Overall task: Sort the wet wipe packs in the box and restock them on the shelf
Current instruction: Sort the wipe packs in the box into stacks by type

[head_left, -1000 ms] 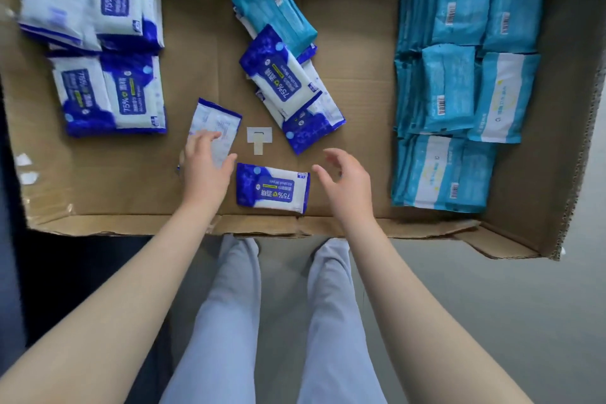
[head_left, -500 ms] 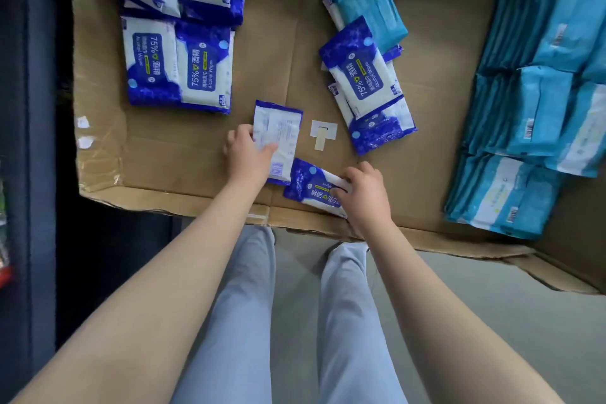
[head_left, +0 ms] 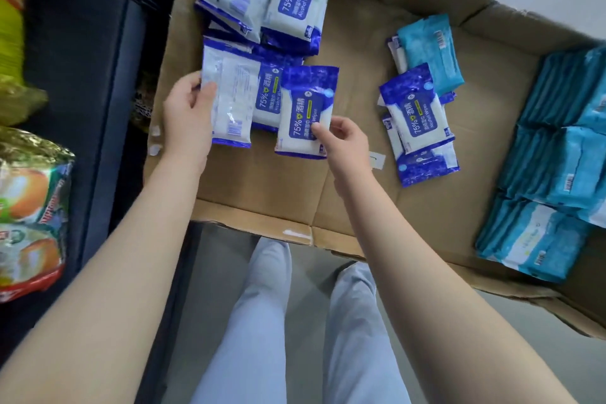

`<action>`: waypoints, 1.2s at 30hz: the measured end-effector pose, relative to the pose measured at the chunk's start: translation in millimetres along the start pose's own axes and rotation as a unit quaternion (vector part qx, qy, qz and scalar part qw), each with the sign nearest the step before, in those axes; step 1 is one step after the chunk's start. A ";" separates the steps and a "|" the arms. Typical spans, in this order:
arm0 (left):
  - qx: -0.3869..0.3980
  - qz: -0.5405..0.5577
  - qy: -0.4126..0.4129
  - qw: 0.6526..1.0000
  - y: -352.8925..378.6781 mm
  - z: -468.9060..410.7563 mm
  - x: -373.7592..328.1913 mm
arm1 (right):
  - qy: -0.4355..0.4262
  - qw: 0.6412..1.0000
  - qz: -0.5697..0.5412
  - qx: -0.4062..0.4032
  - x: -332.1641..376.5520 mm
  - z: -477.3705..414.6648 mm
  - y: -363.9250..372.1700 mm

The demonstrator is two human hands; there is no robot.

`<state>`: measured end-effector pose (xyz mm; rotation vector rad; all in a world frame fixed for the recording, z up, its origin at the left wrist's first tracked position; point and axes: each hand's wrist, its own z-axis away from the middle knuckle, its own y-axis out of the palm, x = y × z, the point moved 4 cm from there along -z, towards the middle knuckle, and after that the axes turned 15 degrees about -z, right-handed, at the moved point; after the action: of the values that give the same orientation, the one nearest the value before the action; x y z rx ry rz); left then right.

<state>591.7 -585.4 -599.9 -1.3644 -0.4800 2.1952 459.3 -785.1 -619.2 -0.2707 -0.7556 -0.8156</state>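
Note:
Inside a wide cardboard box (head_left: 262, 193), my left hand (head_left: 188, 115) holds a dark blue wipe pack back side up (head_left: 229, 98) by its left edge. My right hand (head_left: 344, 138) pinches a second dark blue pack, label up (head_left: 305, 108), at its lower right corner. Both packs hover beside the stack of dark blue packs (head_left: 288, 0) at the box's far left. A small mixed heap (head_left: 416, 115) of dark blue packs with one teal pack (head_left: 433, 52) lies in the middle. Rows of teal packs (head_left: 557, 174) fill the right side.
Left of the box stands a dark shelf edge (head_left: 95, 82) with colourful snack bags (head_left: 29, 213) at the frame's left. A small white tag (head_left: 377, 161) lies on the box floor. The box's near flap (head_left: 295, 236) is torn; my legs stand below it.
Both hands lifted a dark blue pack each from the box's near floor and carried them left toward the dark blue stack. The view swung left, bringing the shelf and snack bags into sight.

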 end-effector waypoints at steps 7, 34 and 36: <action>-0.004 -0.123 0.044 0.991 5.7 -42.8 0.0 | -0.011 0.999 0.024 -0.030 -5.2 -26.7 55.2; 0.169 -0.116 0.066 0.977 167.6 72.8 -42.8 | -0.176 0.904 0.308 -0.238 50.4 -42.4 -153.8; 0.228 -0.091 0.011 0.969 200.7 81.5 -48.0 | -0.154 0.919 0.294 -0.212 53.6 -55.7 -170.3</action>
<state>489.4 -778.4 -638.3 -1.0493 -0.0753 1.9786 385.1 -956.3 -631.6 -0.9863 -0.7249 -0.3516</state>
